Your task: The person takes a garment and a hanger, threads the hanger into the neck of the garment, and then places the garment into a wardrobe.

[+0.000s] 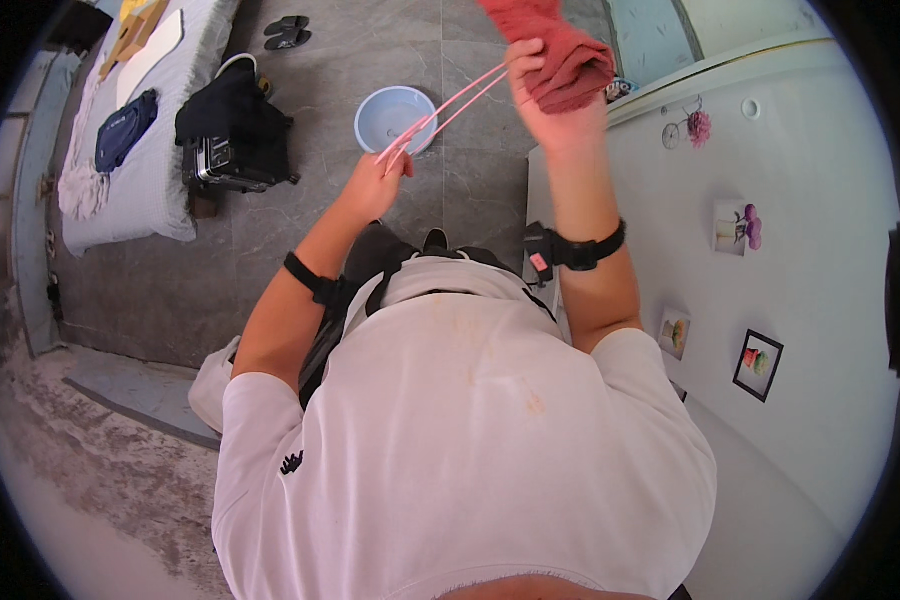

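Observation:
My left hand is closed around thin pink rods or cords, which look like part of a clothes hanger and stretch up to the right. At the upper right my right hand grips a crumpled red cloth, and the far ends of the pink strands reach its fingers. The cloth runs out of the picture at the top. Beyond my left hand, a light blue plastic basin stands on the grey tiled floor; the pink strands pass in front of it.
At the left is a bed bearing a folded dark blue garment and cardboard. Beside it stands a black case with black cloth on top. Black slippers lie farther off. A white wall with pictures rises at the right.

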Action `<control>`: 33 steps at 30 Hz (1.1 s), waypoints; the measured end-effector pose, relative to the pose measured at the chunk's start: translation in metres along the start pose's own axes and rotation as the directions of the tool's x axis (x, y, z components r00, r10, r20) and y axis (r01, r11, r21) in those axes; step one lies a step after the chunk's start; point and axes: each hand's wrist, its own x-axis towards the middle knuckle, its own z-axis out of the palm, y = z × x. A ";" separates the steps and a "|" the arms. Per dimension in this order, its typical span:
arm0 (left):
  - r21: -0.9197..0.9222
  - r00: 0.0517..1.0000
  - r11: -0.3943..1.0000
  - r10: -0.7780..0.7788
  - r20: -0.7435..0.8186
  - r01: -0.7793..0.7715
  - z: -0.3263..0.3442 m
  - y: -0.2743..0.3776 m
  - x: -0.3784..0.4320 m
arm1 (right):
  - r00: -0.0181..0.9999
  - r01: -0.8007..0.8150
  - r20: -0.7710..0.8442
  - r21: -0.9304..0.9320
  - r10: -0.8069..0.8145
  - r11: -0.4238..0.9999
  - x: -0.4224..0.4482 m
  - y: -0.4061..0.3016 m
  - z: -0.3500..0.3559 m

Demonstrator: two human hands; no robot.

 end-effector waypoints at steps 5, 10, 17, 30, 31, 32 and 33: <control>0.129 0.990 0.982 -0.137 -0.024 0.139 -0.009 -0.007 -0.006 | 0.938 0.116 -0.068 -0.863 -0.341 0.491 -0.014 0.022 0.053; 0.276 0.992 0.953 -0.126 -0.009 0.124 -0.015 0.003 0.003 | 0.912 0.149 0.287 -0.898 -0.294 -0.414 -0.032 0.058 0.042; 0.386 0.964 0.890 -0.266 0.004 0.244 -0.015 0.015 0.000 | 0.729 0.284 0.682 -0.228 0.055 -0.932 -0.017 0.078 0.027; 0.594 0.948 0.790 -0.055 0.312 -0.149 -0.022 0.034 0.008 | 0.732 0.354 0.530 0.243 0.429 -0.903 -0.015 0.074 -0.001; 0.440 0.954 0.897 -0.167 0.251 0.042 -0.026 0.062 0.012 | 0.790 0.373 0.453 0.178 0.413 -0.910 -0.018 0.075 -0.013; 0.255 0.935 0.938 -0.289 0.208 0.233 -0.028 0.078 0.013 | 0.789 0.394 0.431 0.191 0.437 -0.899 -0.018 0.073 -0.026; 0.253 0.936 0.938 -0.289 0.202 0.235 -0.028 0.073 0.014 | 0.786 0.400 0.431 0.192 0.443 -0.896 -0.019 0.073 -0.030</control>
